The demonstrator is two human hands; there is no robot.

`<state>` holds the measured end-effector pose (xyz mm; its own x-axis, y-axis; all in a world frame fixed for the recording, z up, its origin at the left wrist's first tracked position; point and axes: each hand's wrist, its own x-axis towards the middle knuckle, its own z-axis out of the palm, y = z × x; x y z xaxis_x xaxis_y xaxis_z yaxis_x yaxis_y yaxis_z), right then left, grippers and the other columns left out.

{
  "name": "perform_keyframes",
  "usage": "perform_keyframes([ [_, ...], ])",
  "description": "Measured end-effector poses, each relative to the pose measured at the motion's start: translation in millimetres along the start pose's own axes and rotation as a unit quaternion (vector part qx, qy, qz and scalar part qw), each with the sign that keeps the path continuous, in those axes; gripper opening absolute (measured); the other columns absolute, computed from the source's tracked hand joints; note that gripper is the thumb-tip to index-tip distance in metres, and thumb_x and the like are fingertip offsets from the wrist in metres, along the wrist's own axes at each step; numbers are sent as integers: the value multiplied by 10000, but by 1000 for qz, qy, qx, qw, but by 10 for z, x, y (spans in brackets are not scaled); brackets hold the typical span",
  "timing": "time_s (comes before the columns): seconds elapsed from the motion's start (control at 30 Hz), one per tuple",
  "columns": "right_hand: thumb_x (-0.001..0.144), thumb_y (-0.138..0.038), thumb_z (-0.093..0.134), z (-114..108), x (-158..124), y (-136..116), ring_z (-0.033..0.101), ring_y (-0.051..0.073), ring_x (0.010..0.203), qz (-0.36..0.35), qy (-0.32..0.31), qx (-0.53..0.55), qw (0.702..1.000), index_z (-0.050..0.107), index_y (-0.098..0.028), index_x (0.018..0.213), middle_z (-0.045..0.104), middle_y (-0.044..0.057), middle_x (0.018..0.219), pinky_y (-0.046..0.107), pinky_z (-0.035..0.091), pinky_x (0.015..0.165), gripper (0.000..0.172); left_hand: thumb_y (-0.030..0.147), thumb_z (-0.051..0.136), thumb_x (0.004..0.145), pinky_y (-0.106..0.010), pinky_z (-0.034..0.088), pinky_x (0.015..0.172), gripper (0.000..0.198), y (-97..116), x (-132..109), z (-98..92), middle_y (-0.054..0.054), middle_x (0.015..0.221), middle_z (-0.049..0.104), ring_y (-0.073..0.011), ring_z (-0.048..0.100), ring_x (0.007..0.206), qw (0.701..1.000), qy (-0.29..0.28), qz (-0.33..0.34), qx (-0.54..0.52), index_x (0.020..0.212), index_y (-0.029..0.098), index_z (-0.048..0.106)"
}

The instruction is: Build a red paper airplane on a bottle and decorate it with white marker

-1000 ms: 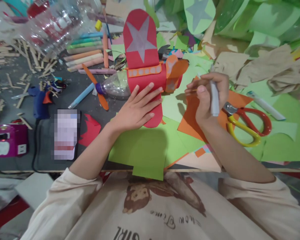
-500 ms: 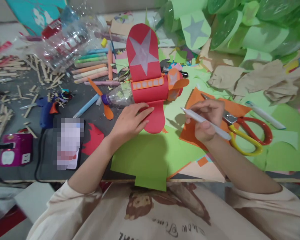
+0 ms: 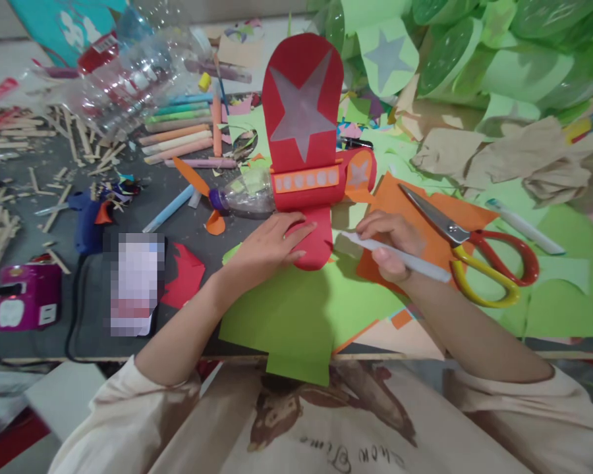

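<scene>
A toy airplane, made from a clear plastic bottle wrapped in red paper, is tilted with its star-marked upper wing raised. It has an orange propeller on a purple cap and an orange strip of pale dots. My left hand holds it by the lower red wing, fingers over the paper, thumb hidden. In my right hand is a white marker pen, pinched between thumb and fingers, its tip pointing left near that wing. Beneath my hands lie green paper and orange paper.
Scissors with red and yellow handles lie right of my right hand. A phone, a blue glue gun and wooden sticks are on the left. Coloured markers and plastic bottles lie behind; green paper-covered bottles crowd the back right.
The airplane has tipped, its upper wing rising and the body shifting slightly right, with my left hand following. My right hand has moved left with the marker pen, uncovering the scissor blades.
</scene>
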<state>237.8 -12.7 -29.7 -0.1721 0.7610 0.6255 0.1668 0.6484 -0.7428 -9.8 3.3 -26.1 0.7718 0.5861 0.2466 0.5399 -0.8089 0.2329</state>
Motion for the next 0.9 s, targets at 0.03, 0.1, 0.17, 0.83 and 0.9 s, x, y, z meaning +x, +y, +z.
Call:
perform_keyframes([
  [0.03,917,-406,531,8,24,-41,576,183,544,8,-18,-9,1000,608,-283,831,614,9,658,332,440,486,168,385,411,1020,-434,489,1057,476,14,2,3,-225,1269,607,-299,580,1213,1000,0,0,1,1357,79,550],
  [0.1,932,-364,548,21,69,-126,603,168,575,54,-57,-17,997,628,-282,846,656,8,699,310,469,522,143,398,447,1010,-442,481,1068,484,38,6,8,-226,1277,608,-298,580,1224,1000,-7,-7,3,1375,92,534],
  [0.17,943,-359,554,32,101,-185,661,171,669,100,-97,-18,990,652,-279,895,707,20,790,303,517,594,135,439,470,999,-439,477,1076,507,48,8,10,-216,1287,609,-289,580,1236,1000,-11,-21,2,1387,117,524],
  [0.83,916,-709,428,-49,76,-123,754,216,813,183,-197,4,963,645,-264,1159,766,60,902,325,584,701,552,592,426,984,-294,514,717,585,-56,-25,-164,-65,757,700,-206,687,725,995,-23,-93,4,1299,126,585],
  [0.9,916,-703,435,-47,76,-120,751,214,803,182,-194,4,964,651,-263,1142,762,56,889,322,585,698,539,592,409,991,-284,498,678,583,-60,-32,-157,-45,713,679,-194,669,675,996,-20,-87,17,1298,127,581],
])
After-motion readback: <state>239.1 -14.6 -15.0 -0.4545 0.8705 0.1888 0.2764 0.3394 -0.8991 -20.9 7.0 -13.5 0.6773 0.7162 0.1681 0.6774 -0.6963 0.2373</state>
